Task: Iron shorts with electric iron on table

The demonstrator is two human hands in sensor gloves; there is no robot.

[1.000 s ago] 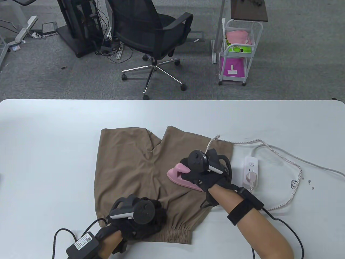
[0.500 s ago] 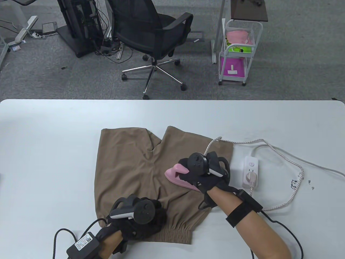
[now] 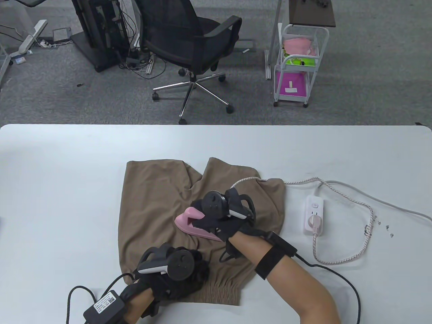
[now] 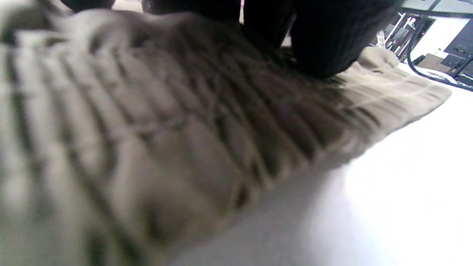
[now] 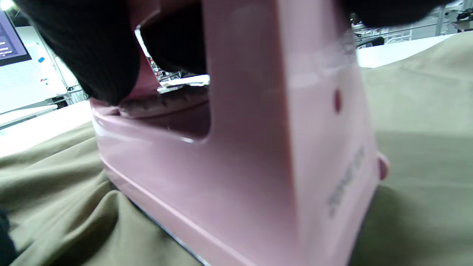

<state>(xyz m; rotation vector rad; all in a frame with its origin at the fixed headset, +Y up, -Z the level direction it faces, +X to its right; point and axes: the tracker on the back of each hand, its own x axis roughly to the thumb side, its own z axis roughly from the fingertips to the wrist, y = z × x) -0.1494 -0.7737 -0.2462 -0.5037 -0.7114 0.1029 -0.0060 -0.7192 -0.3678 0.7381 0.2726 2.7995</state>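
Note:
Tan shorts [image 3: 158, 202] lie flat on the white table [image 3: 60, 175], waistband toward me. My right hand [image 3: 219, 216] grips the handle of a pink electric iron [image 3: 189, 224] that sits sole-down on the middle of the shorts. The right wrist view shows the iron [image 5: 258, 147] close up on the fabric [image 5: 425, 129]. My left hand [image 3: 179, 270] presses on the shorts near the gathered waistband [image 3: 216, 293]. In the left wrist view its fingers [image 4: 325, 40] rest on the ribbed waistband [image 4: 166, 129].
The iron's braided cord [image 3: 357, 202] loops right to a white power strip [image 3: 314, 216] with the plug in it. Small crumbs [image 3: 388, 231] lie further right. An office chair [image 3: 189, 44] and a white cart [image 3: 297, 64] stand beyond the table's far edge.
My right hand has slid the iron left across the shorts toward the crotch seam, dragging the cord and bunching the right leg's edge. The left hand has stayed put.

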